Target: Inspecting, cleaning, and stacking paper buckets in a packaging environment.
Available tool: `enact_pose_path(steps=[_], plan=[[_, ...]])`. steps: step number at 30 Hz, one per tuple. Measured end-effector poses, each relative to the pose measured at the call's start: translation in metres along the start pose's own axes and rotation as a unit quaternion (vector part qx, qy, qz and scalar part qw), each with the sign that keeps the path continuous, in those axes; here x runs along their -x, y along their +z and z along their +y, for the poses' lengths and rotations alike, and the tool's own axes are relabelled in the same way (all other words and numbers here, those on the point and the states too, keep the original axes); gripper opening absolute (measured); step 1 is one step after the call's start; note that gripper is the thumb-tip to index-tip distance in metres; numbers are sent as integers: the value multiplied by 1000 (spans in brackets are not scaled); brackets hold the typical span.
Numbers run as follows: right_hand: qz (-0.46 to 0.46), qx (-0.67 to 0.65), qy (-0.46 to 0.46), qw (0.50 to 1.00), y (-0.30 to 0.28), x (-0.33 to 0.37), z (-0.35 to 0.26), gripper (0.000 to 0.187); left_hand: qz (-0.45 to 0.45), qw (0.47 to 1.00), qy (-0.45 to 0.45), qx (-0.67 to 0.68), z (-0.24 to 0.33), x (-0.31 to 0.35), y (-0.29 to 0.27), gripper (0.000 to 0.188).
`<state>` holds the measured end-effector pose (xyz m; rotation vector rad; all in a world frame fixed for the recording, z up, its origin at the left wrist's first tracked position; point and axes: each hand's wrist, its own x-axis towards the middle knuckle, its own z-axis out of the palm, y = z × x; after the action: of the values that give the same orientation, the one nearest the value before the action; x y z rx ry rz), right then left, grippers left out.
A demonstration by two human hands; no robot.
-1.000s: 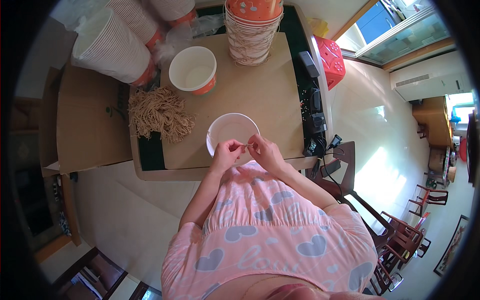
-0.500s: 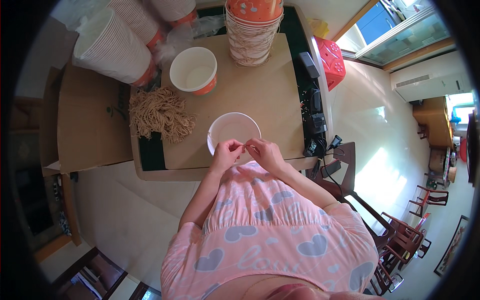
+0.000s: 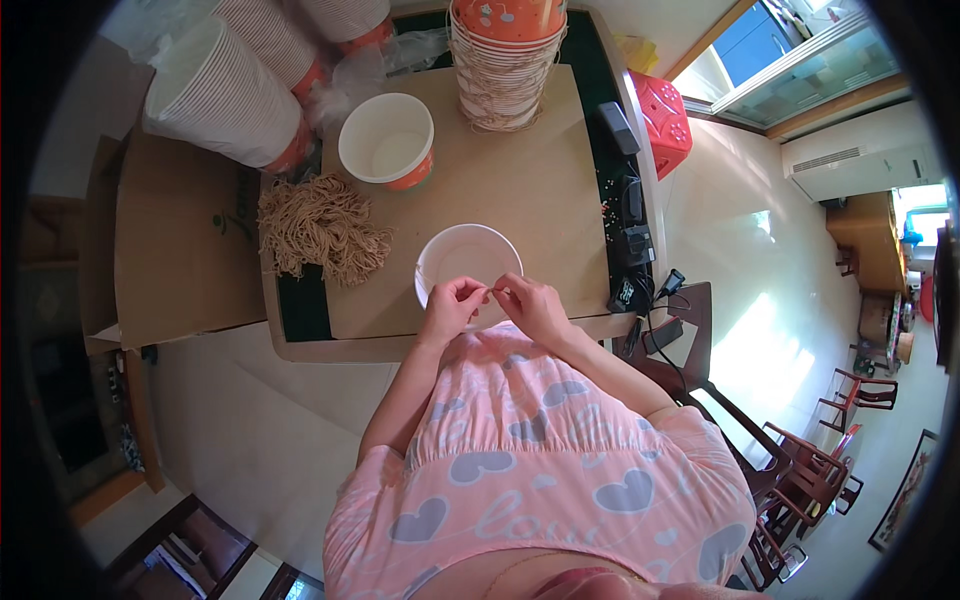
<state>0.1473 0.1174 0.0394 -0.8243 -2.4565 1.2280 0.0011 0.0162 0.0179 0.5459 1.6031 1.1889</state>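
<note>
**Both hands pinching something small over white bowl**

Nearest: pink top with grey heart print, two forearms reaching forward. Left hand [image 3: 452,303] and right hand [image 3: 530,305] meeting fingertip to fingertip over near rim of one empty white bowl [image 3: 468,258]. Both pinched on a small item between them; too small to identify. Fingers curled, not flat.

Bowl sitting on tan tabletop [image 3: 540,190], close to near edge, roughly centre.

Left of bowl: one loose pile of dry brown noodles [image 3: 318,230], apart from bowl, partly over tabletop's left edge.

Beyond noodles: one single paper bowl [image 3: 386,142], white inside, orange outside, upright, empty as far as visible.

Far edge: one tall upright stack of orange paper bowls [image 3: 503,60]. Far left: two stacks of bowls lying tilted, the larger stack [image 3: 230,95] nearest; count per stack not readable. Crumpled clear plastic wrap [image 3: 395,55] between stacks.

Right edge of tabletop: a few black devices with cables [image 3: 632,235]. Past that, one red plastic stool [image 3: 662,120] on floor. Flat cardboard sheet [image 3: 180,240] left of tabletop.
</note>
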Motion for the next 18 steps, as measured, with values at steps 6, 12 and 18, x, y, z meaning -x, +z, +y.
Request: enact_pose_path(steps=[6,12,18], plan=[[-1,2,-1,1000,-4,0,-4,9,7,1000,3,-1,0,1,0,8],[-4,-4,-6,1000,-4,2,-3,8,20,1000,17,-3,-5,1,-3,7],[-10,-7,-15,1000,-4,2,-3,7,24,999,21,3,-6,1,-5,7]])
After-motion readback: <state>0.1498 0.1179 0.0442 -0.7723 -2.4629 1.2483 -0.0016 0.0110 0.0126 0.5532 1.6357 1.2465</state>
